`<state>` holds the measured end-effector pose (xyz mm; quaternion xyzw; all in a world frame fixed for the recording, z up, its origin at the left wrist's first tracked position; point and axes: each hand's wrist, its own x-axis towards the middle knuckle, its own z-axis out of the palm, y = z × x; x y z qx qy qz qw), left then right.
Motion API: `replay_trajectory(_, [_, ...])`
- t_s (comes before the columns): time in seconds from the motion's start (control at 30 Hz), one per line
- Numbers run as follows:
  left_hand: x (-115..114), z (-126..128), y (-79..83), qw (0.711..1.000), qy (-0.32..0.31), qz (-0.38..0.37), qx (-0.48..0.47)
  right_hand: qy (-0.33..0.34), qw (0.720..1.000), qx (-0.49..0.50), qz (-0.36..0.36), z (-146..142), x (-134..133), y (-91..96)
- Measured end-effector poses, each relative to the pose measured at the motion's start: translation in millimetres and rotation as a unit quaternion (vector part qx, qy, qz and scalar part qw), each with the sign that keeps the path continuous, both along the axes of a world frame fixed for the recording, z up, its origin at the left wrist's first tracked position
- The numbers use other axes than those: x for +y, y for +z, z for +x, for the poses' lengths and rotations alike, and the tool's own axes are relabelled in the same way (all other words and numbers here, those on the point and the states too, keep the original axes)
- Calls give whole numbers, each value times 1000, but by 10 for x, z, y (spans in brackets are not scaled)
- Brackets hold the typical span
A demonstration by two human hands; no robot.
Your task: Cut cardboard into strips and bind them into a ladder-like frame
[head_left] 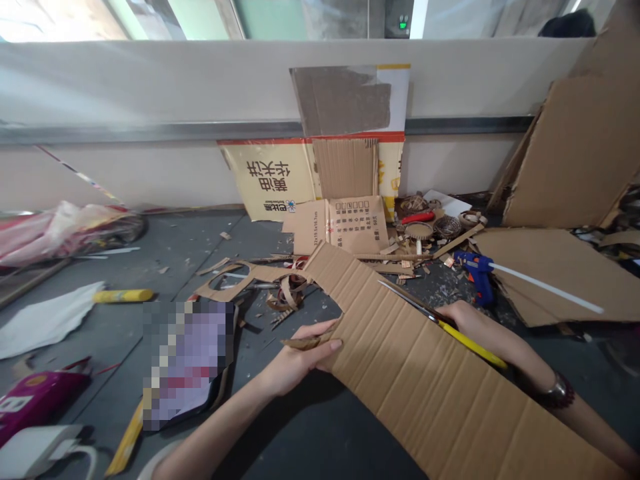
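"What's the left hand (300, 357) doing?"

"Curled around the edge of the corrugated cardboard sheet (415, 380), pinching a torn strip (306, 343), apparently to steady the sheet."

"And the right hand (465, 319)?"

"Closed on yellow-handled scissors (425, 312), wrist low, blades lying across the sheet; a blue glue gun (475, 277) sits beyond it."

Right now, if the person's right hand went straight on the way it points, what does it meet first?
The long brown corrugated cardboard strip: its edge lies directly ahead of the right hand, which holds the yellow-handled scissors. Depth is unclear, so it may already be touching.
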<state>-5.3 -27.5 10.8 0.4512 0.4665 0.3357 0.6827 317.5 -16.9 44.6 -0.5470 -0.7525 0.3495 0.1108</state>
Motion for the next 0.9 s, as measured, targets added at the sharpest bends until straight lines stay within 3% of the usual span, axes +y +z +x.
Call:
replay_trajectory(0.2, [-32,69,119,986,-83,104,104,39,992,-102,69,53,-50,-72])
replay_trajectory(0.3, [-44,81,141,982,-72,113,136,48,988,-122,82,65,-60,-110])
replay_trajectory(0.43, [-56,82,133,983,-75,108,127,30,997,-69,29,33,-34,-82])
replay_trajectory(0.57, [-67,84,126,988,-33,84,122,12,1000,-26,-7,-3,1,-70])
replay_trajectory(0.73, [-76,91,120,993,-10,65,102,9,1000,-18,-6,-11,12,-82])
replay_trajectory(0.9, [-74,81,111,985,-5,70,158,13,998,-55,13,-6,20,-99])
